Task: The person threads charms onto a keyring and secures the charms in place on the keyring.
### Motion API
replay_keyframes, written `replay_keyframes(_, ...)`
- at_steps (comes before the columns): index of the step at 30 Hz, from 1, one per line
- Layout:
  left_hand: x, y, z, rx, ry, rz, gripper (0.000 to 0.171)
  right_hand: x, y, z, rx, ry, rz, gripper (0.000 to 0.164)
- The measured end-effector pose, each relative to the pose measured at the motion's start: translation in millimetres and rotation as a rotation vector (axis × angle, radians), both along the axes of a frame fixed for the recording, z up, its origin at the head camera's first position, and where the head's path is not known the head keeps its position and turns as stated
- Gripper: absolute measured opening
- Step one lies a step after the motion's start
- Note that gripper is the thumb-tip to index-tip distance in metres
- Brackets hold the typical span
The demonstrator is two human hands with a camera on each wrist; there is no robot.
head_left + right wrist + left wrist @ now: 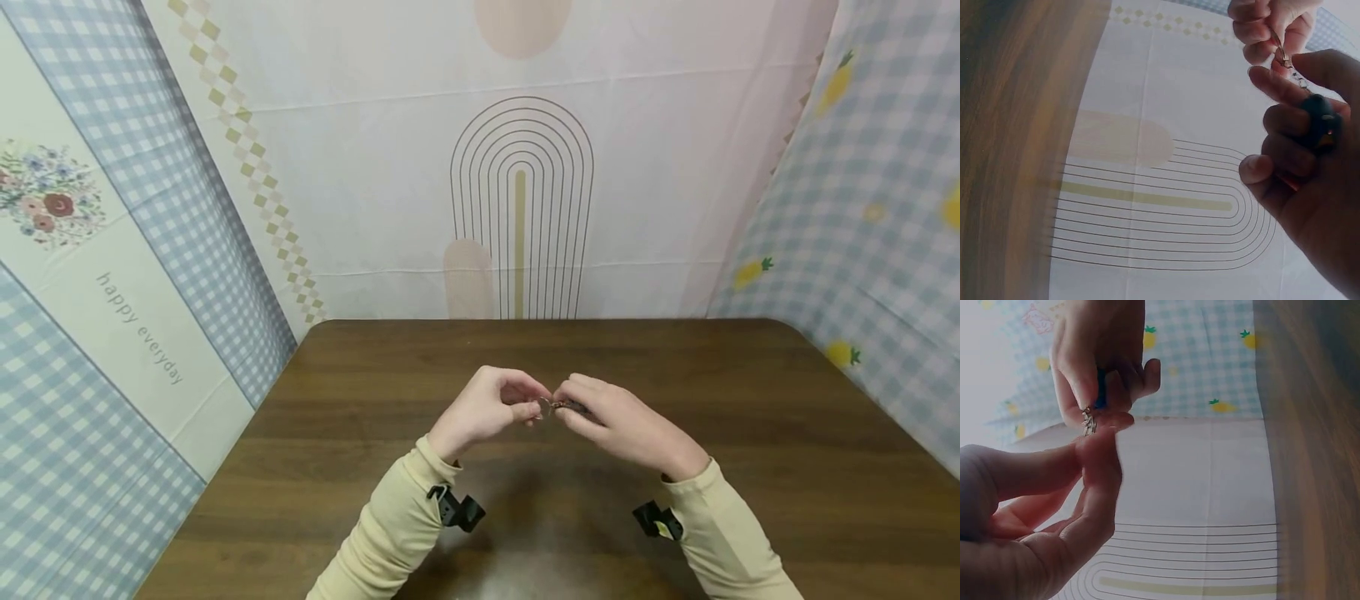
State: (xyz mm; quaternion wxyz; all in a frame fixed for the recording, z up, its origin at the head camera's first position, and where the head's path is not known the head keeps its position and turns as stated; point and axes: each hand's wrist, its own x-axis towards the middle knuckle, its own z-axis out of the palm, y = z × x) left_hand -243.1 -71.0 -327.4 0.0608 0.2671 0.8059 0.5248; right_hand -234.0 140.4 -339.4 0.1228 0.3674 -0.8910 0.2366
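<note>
Both hands meet over the table around a small keychain. My left hand (486,410) pinches its metal split ring (545,407) between thumb and fingers. A short metal chain (1299,79) runs from the ring to a dark blue charm (1319,119), whose exact shape is blurred and partly covered. My right hand (622,423) curls its fingers round the charm, with thumb and forefinger close to the chain. In the left wrist view, the chain (1089,421) spans the narrow gap between the hands, and a blue bit of charm (1101,389) shows among the right fingers.
The brown wooden table (360,367) lies under both hands. Behind it hangs a pale cloth (375,192) with arch lines. Checked cloths hang at the left (217,275) and right (892,275) sides. Each sleeved wrist wears a small black camera.
</note>
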Motion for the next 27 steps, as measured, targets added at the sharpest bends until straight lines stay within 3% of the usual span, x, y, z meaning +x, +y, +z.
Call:
replay_keyframes(3, -0.1, 0, 1.0, 0.034, 0.013, 0.036, 0.017, -1.1, -1, -0.6, -0.011, 0.05, 0.023, 0.006)
replay_keyframes(8, 0.2, 1, 1.4, 0.05, 0.041, 0.088, 0.011, -1.5, -1, -1.1, -0.032, 0.117, 0.026, 0.011)
replay_keyframes(16, -1.6, 5, 1.0, 0.08, 0.032, 0.044, 0.01, -10.3, 2, -5.6, -0.121, 0.422, 0.087, 0.013)
replay_keyframes(23, -5.7, 8, 1.2, 0.17, -0.009, 0.019, 0.018, -14.4, 5, -5.2, -0.147, 0.437, 0.061, 0.006)
replay_keyframes(27, -4.8, 10, 3.7, 0.252, -0.086, 0.018, 0.023, -15.4, 6, -4.2, -0.142, 0.435, 0.035, 0.01)
